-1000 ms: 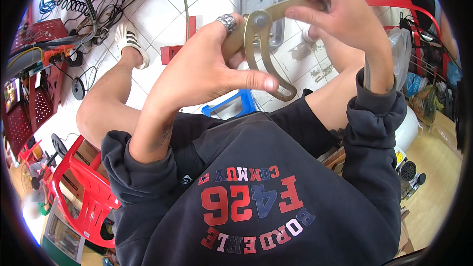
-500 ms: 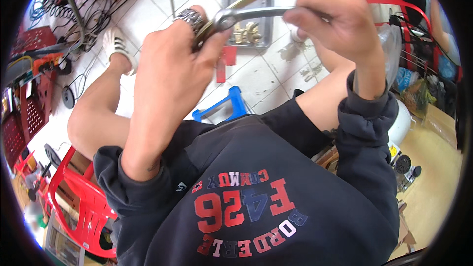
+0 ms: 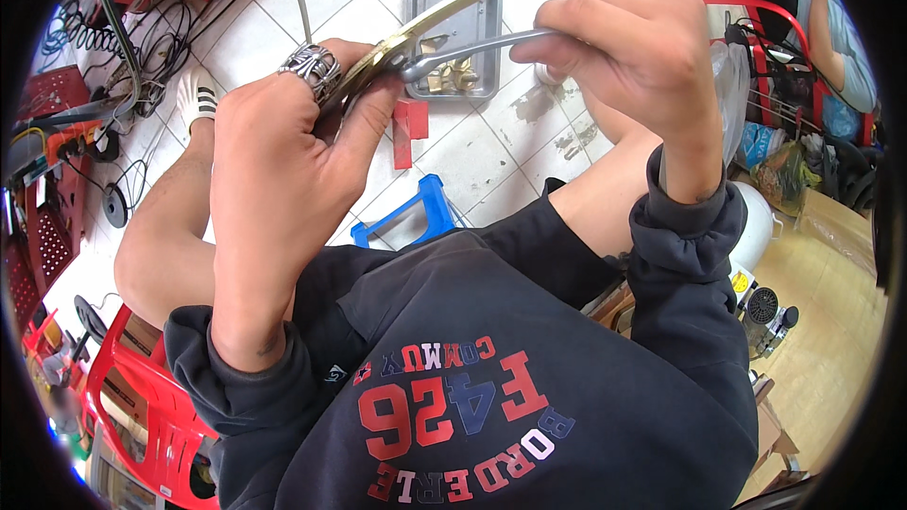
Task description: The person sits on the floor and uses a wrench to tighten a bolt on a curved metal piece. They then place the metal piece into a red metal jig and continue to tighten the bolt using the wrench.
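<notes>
We see the curved metal plate (image 3: 463,8) at upper centre of the frame, its lower end pinched between thumb and fingers of the left hand (image 3: 283,142), its free tip reaching toward the right hand (image 3: 628,52). The right hand is closed around the handle of a grey wrench (image 3: 472,47), whose head is at the plate, just beside the left thumb.

The plate is brass-coloured, smooth and thin; the wrench is dull metal. Behind them we find a rectangular metal tray (image 3: 495,71) with shiny, brass-coloured parts (image 3: 461,76).

One second ago, the plate showed us its broad, slotted face; now we see it nearly edge-on, and the left thumb is no longer stretched out.
</notes>
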Demonstrator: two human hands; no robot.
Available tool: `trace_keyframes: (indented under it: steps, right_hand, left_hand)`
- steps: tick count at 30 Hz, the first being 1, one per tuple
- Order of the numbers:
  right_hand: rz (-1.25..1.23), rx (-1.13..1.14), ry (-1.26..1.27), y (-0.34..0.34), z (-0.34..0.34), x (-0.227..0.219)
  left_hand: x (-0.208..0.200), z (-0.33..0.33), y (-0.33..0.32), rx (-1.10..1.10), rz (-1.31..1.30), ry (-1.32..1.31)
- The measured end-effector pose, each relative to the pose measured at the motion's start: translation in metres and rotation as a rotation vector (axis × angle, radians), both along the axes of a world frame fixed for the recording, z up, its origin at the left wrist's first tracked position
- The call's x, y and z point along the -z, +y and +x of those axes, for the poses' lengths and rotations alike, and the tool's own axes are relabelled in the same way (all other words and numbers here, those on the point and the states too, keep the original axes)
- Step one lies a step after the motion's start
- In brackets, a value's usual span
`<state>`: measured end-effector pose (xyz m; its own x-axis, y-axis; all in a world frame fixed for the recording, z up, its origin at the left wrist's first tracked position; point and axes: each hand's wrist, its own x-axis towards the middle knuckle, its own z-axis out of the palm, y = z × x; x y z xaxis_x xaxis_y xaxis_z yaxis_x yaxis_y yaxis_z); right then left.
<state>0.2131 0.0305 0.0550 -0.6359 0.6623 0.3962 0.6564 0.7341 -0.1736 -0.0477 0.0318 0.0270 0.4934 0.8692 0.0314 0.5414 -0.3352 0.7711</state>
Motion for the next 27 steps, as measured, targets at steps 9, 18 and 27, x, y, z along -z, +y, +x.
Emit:
trace_keyframes:
  steps: [9,18,27]
  right_hand:
    - [0.081,0.088,-0.014,-0.004,-0.003,0.001]
    - [0.002,0.209,0.002,-0.005,-0.003,-0.002]
    - [-0.06,0.21,-0.037,-0.002,-0.001,-0.001]
  left_hand:
    - [0.004,0.008,-0.004,-0.046,0.089,-0.03]
    - [0.008,0.013,-0.004,-0.009,0.349,0.187]
    - [0.02,0.017,0.001,0.005,0.401,0.184]
